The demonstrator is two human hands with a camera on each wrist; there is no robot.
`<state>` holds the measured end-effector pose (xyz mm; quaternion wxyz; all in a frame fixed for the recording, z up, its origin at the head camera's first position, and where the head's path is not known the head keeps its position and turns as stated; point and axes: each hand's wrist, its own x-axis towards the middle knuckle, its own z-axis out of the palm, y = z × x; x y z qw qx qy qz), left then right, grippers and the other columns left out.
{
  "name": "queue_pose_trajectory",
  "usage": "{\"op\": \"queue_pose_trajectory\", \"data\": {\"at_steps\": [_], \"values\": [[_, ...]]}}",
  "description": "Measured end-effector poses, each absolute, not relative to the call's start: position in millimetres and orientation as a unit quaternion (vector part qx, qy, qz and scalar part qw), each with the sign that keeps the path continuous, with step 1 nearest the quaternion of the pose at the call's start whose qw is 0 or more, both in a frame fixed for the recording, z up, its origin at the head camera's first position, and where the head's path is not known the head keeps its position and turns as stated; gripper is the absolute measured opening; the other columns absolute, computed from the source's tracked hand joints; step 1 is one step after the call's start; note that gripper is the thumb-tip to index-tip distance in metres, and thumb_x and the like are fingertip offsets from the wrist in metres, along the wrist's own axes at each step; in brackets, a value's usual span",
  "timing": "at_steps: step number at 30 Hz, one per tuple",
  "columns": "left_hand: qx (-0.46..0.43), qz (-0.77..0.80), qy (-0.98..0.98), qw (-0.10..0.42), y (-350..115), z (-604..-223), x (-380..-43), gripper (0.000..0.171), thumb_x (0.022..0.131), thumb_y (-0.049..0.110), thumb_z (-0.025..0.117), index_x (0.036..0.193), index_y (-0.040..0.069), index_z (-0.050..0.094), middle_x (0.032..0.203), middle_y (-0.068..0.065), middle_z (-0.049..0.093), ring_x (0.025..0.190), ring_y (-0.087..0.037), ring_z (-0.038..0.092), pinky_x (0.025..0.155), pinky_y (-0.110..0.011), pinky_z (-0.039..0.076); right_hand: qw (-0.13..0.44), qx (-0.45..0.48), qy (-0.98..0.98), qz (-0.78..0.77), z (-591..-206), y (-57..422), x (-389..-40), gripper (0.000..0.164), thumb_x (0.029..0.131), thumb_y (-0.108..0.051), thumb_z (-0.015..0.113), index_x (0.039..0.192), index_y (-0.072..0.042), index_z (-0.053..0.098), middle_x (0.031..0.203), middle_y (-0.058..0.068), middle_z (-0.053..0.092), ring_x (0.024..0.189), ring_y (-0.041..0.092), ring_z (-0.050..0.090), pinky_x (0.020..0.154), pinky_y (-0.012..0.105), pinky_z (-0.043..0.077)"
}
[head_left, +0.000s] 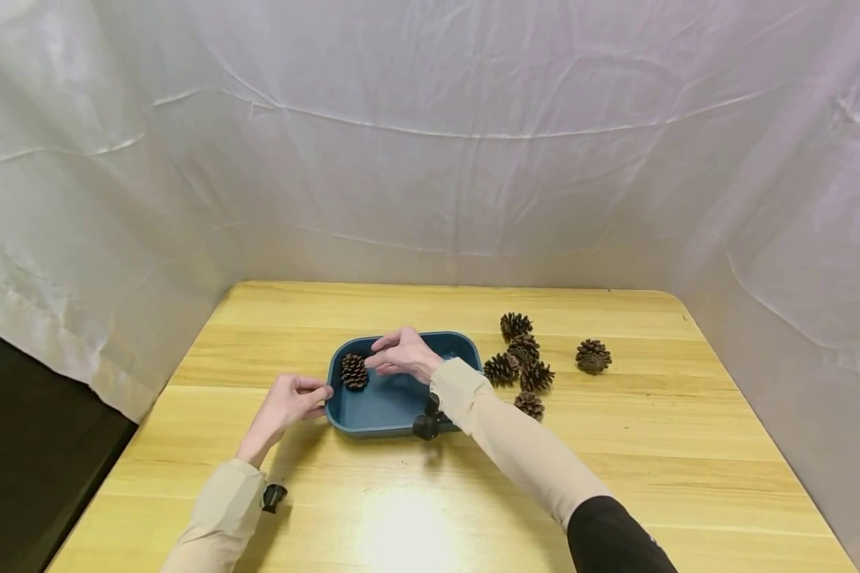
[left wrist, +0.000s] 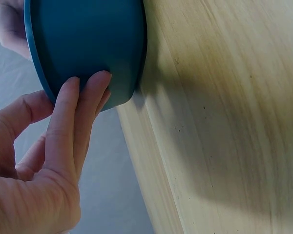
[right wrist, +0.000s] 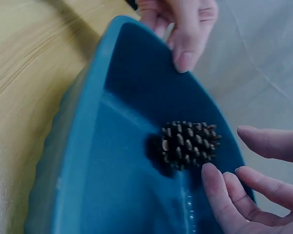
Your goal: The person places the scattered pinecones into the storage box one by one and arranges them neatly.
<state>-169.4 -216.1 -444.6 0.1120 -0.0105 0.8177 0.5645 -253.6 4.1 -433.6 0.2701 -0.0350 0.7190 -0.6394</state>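
A blue rectangular plastic tub [head_left: 387, 410] stands on the table. My left hand [head_left: 297, 404] pinches its left end, thumb at the rim and fingers against the outer wall, as the left wrist view shows. Inside, at the left end, sits one brown pine cone [right wrist: 189, 145]. Just right of that cone my right hand [head_left: 404, 354] hovers over the tub. In the right wrist view its fingers [right wrist: 219, 192] are spread and relaxed beside the cone, with nothing between them and the thumb.
Several pine cones [head_left: 523, 348] lie clustered right of the tub, one [head_left: 529, 405] of them partly behind the right forearm. Another pine cone [head_left: 593, 356] lies apart, farther right. Pale fabric [head_left: 459, 199] hangs behind the wooden table [head_left: 652, 493].
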Motion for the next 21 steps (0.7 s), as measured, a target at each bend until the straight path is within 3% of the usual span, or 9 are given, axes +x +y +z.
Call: {"op": "queue_pose_trajectory", "data": {"at_steps": [7,10,14,21], "values": [[-0.016,0.564,0.819,0.108,-216,-446,-170,0.032,0.097,0.001,0.062,0.118,-0.022,0.061,0.112,-0.035,0.07,0.085,-0.013,0.073,0.077,-0.026,0.066,0.272,-0.058,0.7,-0.658,-423,21,-249,0.042,0.092,-0.001,0.07,0.131,0.009,0.058,0.127,0.025,0.064,0.123,0.048,0.059,0.105,0.047,0.058],[-0.01,0.568,0.816,0.108,-217,-446,-169,0.032,0.097,0.001,0.062,0.119,-0.023,0.06,0.113,-0.035,0.069,0.085,-0.014,0.074,0.077,-0.026,0.066,0.27,-0.062,0.696,-0.662,-420,30,-247,0.043,0.093,-0.002,0.068,0.133,0.009,0.056,0.127,0.026,0.065,0.104,0.04,0.068,0.104,0.045,0.059],[-0.005,0.572,0.813,0.109,-217,-446,-169,0.032,0.097,0.001,0.061,0.119,-0.023,0.06,0.113,-0.035,0.069,0.084,-0.013,0.074,0.078,-0.026,0.066,0.263,-0.085,0.69,-0.669,-419,47,-243,0.047,0.094,-0.003,0.066,0.136,0.011,0.053,0.127,0.026,0.064,0.085,0.013,0.067,0.104,0.046,0.059],[-0.009,0.567,0.817,0.104,-217,-447,-170,0.032,0.097,0.002,0.062,0.118,-0.022,0.061,0.111,-0.034,0.07,0.084,-0.015,0.075,0.077,-0.028,0.066,0.228,-0.127,0.698,-0.666,-422,83,-234,0.049,0.095,-0.002,0.064,0.138,0.014,0.049,0.122,0.024,0.063,0.088,0.012,0.069,0.101,0.047,0.06]]}}
